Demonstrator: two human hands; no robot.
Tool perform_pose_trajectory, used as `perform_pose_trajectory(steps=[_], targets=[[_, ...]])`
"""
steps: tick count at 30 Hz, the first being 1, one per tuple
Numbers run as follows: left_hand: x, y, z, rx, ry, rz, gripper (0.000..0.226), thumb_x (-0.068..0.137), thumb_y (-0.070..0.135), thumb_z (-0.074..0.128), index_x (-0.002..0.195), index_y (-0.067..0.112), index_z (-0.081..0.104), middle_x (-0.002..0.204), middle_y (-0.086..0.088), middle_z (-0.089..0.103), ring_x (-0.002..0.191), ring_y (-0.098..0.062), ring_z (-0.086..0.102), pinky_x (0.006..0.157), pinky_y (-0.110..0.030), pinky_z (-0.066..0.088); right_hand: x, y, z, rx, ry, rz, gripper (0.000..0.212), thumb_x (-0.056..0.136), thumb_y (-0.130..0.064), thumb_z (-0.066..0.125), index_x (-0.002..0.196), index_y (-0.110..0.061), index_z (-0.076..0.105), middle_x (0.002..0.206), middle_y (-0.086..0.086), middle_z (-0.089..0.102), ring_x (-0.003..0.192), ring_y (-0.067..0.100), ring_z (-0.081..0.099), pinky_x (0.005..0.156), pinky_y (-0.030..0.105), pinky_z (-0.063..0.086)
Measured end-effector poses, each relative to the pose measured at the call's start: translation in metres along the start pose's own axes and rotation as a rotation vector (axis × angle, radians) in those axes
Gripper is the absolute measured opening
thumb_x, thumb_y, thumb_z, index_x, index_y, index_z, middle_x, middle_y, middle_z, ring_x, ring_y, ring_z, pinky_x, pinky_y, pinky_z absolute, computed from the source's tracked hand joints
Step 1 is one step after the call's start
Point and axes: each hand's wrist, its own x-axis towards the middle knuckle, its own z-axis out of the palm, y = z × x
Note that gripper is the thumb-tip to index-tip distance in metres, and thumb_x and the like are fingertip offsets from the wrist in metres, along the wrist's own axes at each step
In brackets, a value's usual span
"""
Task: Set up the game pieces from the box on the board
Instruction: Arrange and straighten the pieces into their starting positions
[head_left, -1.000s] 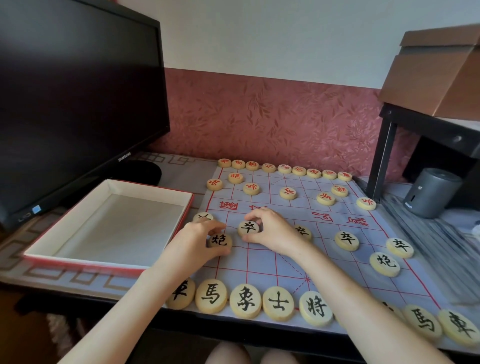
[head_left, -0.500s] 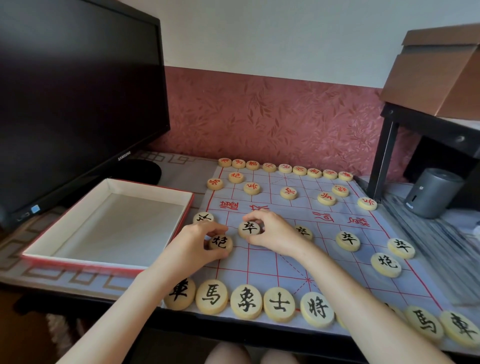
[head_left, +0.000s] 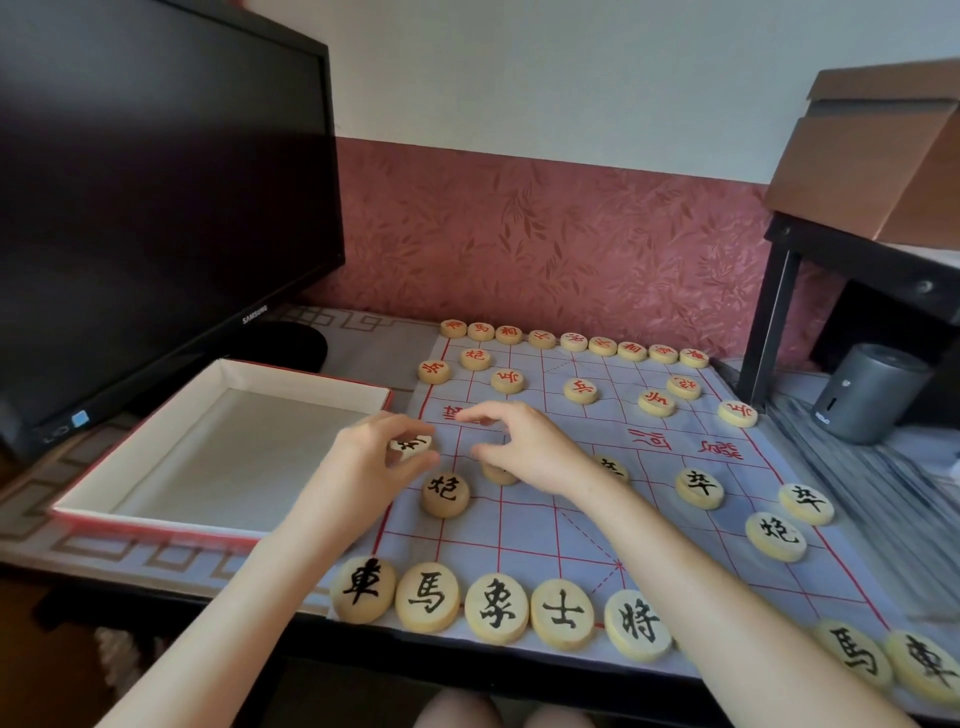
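A pale cloth board (head_left: 571, 525) with red lines lies on the desk. Red-lettered pieces (head_left: 579, 391) fill its far side and black-lettered pieces (head_left: 496, 609) line the near row. My left hand (head_left: 371, 460) pinches a black soldier piece (head_left: 410, 445) at the board's left edge. Just below it, a black cannon piece (head_left: 445, 493) lies free. My right hand (head_left: 522, 447) hovers with loosely curled fingers over another soldier piece (head_left: 498, 474), which it mostly hides. The white box with a red rim (head_left: 311, 372) stands empty left of the board.
A black monitor (head_left: 156, 208) fills the left, behind the box. At the right stand a black shelf leg (head_left: 769, 322), a grey cylinder device (head_left: 867, 395) and, above, a cardboard box (head_left: 883, 156). The near row of pieces sits at the desk's front edge.
My left hand let go of the cannon piece and moved up and left to the soldier at the board's edge. My right hand lifted its fingers off the soldier it pinched.
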Motion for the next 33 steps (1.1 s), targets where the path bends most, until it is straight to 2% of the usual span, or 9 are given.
perform_pose_trajectory(steps=[3, 7, 10, 16, 19, 21, 24, 27, 33], targets=[[0.004, 0.000, -0.010, 0.016, 0.067, -0.005, 0.024, 0.082, 0.016, 0.066, 0.106, 0.019, 0.067, 0.101, 0.000, 0.064, 0.092, -0.012, 0.061, 0.084, -0.022, 0.049, 0.020, -0.015, 0.009, -0.014, -0.085, -0.047, 0.042, 0.085, -0.008, 0.060, 0.125, -0.022, 0.058, 0.131, -0.002, 0.056, 0.121, 0.009, 0.050, 0.104, 0.028, 0.038], [0.011, -0.006, -0.022, 0.035, 0.096, -0.036, 0.023, 0.083, 0.008, 0.064, 0.103, 0.016, 0.069, 0.105, 0.001, 0.066, 0.094, -0.009, 0.060, 0.077, -0.008, 0.042, 0.045, -0.023, 0.020, -0.056, -0.216, -0.059, 0.052, 0.080, 0.001, 0.058, 0.126, -0.022, 0.057, 0.132, 0.000, 0.057, 0.123, 0.014, 0.049, 0.097, 0.027, 0.041], [0.014, -0.009, -0.029, 0.037, 0.087, -0.071, 0.024, 0.084, 0.008, 0.062, 0.105, 0.017, 0.069, 0.105, 0.002, 0.068, 0.094, -0.007, 0.061, 0.079, -0.011, 0.042, 0.054, -0.025, 0.026, -0.065, -0.244, -0.059, 0.052, 0.080, 0.003, 0.060, 0.126, -0.019, 0.058, 0.130, -0.001, 0.059, 0.120, 0.012, 0.051, 0.088, 0.021, 0.038], [0.017, -0.018, -0.031, 0.035, 0.044, -0.109, 0.025, 0.086, 0.011, 0.060, 0.108, 0.021, 0.067, 0.107, 0.002, 0.066, 0.092, -0.011, 0.063, 0.083, -0.019, 0.044, 0.054, -0.022, 0.037, -0.237, -0.137, -0.054, 0.054, 0.074, -0.043, 0.074, 0.120, -0.018, 0.059, 0.113, 0.003, 0.055, 0.110, 0.019, 0.046, 0.080, 0.029, 0.037], [0.022, -0.018, -0.029, 0.024, 0.033, -0.108, 0.026, 0.086, 0.010, 0.060, 0.109, 0.020, 0.067, 0.108, 0.002, 0.066, 0.095, -0.010, 0.061, 0.083, -0.017, 0.043, 0.052, -0.023, 0.038, -0.277, -0.086, -0.062, 0.062, 0.071, -0.057, 0.070, 0.118, -0.018, 0.058, 0.111, 0.004, 0.050, 0.111, 0.021, 0.040, 0.088, 0.034, 0.037], [0.026, -0.018, -0.028, 0.018, 0.035, -0.104, 0.026, 0.085, 0.009, 0.060, 0.108, 0.019, 0.067, 0.109, 0.003, 0.066, 0.095, -0.009, 0.061, 0.083, -0.016, 0.043, 0.050, -0.026, 0.033, -0.223, -0.125, -0.081, 0.064, 0.073, -0.053, 0.070, 0.126, -0.020, 0.053, 0.118, 0.003, 0.047, 0.117, 0.021, 0.038, 0.094, 0.035, 0.036], [0.029, -0.019, -0.027, 0.005, 0.032, -0.113, 0.025, 0.085, 0.010, 0.060, 0.107, 0.020, 0.067, 0.108, 0.004, 0.066, 0.092, -0.010, 0.063, 0.085, -0.020, 0.047, 0.050, -0.028, 0.026, -0.199, -0.229, -0.116, 0.057, 0.079, -0.026, 0.070, 0.132, -0.020, 0.048, 0.133, 0.003, 0.049, 0.123, 0.019, 0.042, 0.098, 0.032, 0.038], [0.032, -0.020, -0.025, 0.007, 0.016, -0.111, 0.026, 0.085, 0.010, 0.061, 0.107, 0.020, 0.066, 0.109, 0.002, 0.066, 0.093, -0.011, 0.063, 0.087, -0.023, 0.048, 0.051, -0.028, 0.027, -0.190, -0.240, -0.122, 0.053, 0.079, -0.012, 0.066, 0.130, -0.014, 0.052, 0.130, 0.006, 0.055, 0.119, 0.020, 0.051, 0.092, 0.029, 0.043], [0.033, -0.023, -0.025, 0.044, 0.021, -0.062, 0.025, 0.086, 0.005, 0.058, 0.106, 0.018, 0.067, 0.107, 0.002, 0.067, 0.096, -0.011, 0.062, 0.088, -0.023, 0.047, 0.053, -0.020, 0.038, -0.190, -0.103, -0.034, 0.056, 0.074, -0.042, 0.074, 0.122, -0.017, 0.058, 0.114, 0.003, 0.054, 0.109, 0.021, 0.051, 0.086, 0.033, 0.044]])
